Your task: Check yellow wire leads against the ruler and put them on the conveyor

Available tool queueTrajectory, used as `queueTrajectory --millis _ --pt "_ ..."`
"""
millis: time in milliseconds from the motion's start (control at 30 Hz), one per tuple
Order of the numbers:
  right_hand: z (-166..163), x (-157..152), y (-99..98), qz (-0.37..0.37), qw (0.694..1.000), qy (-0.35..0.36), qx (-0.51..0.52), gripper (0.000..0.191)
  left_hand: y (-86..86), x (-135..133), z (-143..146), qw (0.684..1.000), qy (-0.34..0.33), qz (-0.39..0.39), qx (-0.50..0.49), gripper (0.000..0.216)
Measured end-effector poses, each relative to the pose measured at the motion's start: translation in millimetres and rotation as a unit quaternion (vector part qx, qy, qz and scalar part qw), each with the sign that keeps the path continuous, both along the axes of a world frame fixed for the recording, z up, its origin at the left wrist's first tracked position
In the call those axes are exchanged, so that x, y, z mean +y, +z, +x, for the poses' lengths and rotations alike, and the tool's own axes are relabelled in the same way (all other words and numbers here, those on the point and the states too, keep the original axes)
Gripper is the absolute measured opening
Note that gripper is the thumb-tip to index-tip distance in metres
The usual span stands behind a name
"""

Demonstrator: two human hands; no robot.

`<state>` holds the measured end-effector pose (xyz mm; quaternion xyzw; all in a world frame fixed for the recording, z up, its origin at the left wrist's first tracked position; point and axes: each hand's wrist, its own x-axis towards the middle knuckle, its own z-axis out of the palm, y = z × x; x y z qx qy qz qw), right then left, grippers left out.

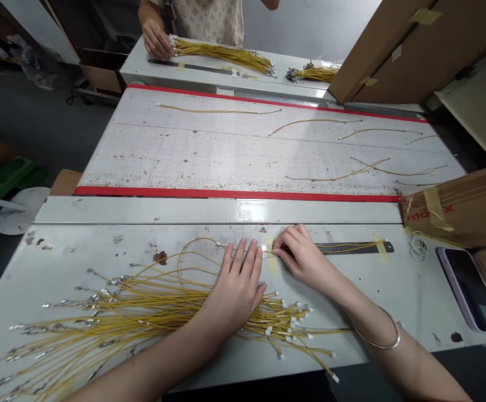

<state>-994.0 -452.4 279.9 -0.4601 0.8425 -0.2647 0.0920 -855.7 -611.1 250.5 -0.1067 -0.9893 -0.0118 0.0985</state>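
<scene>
Right hand (303, 258) narrow, I pinch a slender yellow wire (269, 250) between thumb and fingertips, while my left hand (236, 283) lies flat, fingers extended, just to the left. The wire's long axis runs sideways across the counter (75, 251), in line with the taped ruler (364, 250), which my right hand is nearer. The loose bundle (163, 304) spreads closer to me, passing beneath my left hand and forearm.

A pale worktable (79, 240) bears yellow wires (163, 307), a ruler (364, 250), rings (417, 252) and a phone (472, 290).
</scene>
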Motion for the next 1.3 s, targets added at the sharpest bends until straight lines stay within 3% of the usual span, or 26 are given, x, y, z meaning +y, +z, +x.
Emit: queueTrajectory --millis 500,667,767,867,967,1033,1067,1100,1167,1233,1300 --pt "0.0 -0.2 -2.0 0.019 0.999 0.022 0.039 0.013 -1.6 -2.1 1.1 1.000 0.009 0.019 0.007 0.058" --pt "-3.8 0.6 4.1 0.001 1.000 0.027 0.010 0.015 9.9 -7.5 3.0 0.996 -0.027 0.057 0.064 0.056" --pt "-33.5 6.3 34.3 -0.036 0.998 0.029 0.034 0.015 18.5 -9.2 5.3 0.989 -0.087 0.076 0.087 0.057" --pt "-85.0 15.0 89.9 -0.059 0.985 -0.028 0.157 0.014 20.5 -9.9 6.9 0.987 -0.116 0.080 0.072 0.057" --pt "-131.2 15.5 149.0 -0.084 0.935 -0.134 0.318 0.023 18.3 -11.4 6.2 0.989 -0.112 0.080 0.048 0.057" --pt "-145.2 4.2 171.2 -0.111 0.908 -0.166 0.368 0.030 16.9 -13.3 5.0 0.990 -0.106 0.082 0.041 0.057" --pt "-146.3 -5.8 173.3 -0.126 0.904 -0.168 0.373 0.030 16.3 -14.3 4.4 0.990 -0.105 0.085 0.042 0.058" --pt "-144.1 -18.6 168.8 -0.138 0.907 -0.165 0.363 0.027 15.7 -15.3 3.9 0.990 -0.104 0.088 0.044 0.058" --pt "-132.9 -50.1 142.0 -0.140 0.931 -0.149 0.302 0.015 14.0 -16.9 3.1 0.989 -0.105 0.095 0.048 0.059" --pt "-118.5 -84.4 100.4 -0.074 0.972 -0.136 0.179 0.013 11.6 -18.0 2.6 0.988 -0.107 0.103 0.048 0.061" --pt "-106.0 -114.6 57.7 -0.042 0.982 -0.126 0.131 0.011 9.0 -18.8 2.2 0.987 -0.110 0.112 0.038 0.063"
